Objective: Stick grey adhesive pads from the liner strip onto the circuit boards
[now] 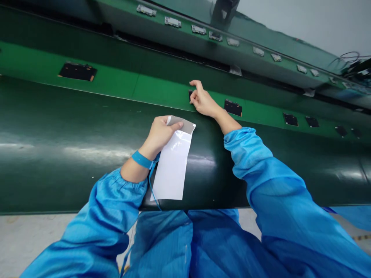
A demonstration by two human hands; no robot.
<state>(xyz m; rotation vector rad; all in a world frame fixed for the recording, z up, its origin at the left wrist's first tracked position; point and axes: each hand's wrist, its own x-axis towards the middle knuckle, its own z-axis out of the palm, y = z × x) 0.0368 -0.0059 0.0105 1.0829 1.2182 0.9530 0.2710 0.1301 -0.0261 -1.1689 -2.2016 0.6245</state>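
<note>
My left hand (160, 133) pinches the top of a glossy white sheet (173, 162), whose grey upper end is partly peeled; the sheet hangs down over the dark green bench edge. A blue wrist strap circles that wrist. My right hand (202, 101) reaches forward to the lighter green conveyor belt (121, 83). Its fingers are curled, with the forefinger bent over a small black part (190, 95) lying on the belt, mostly hidden by the hand. Both arms wear blue sleeves.
More black flat parts ride the belt: a larger one at left (77, 72), one just right of my hand (233, 107), and several further right (290, 119). A farther green line (203, 31) carries several small silvery parts. Grey floor shows below the bench.
</note>
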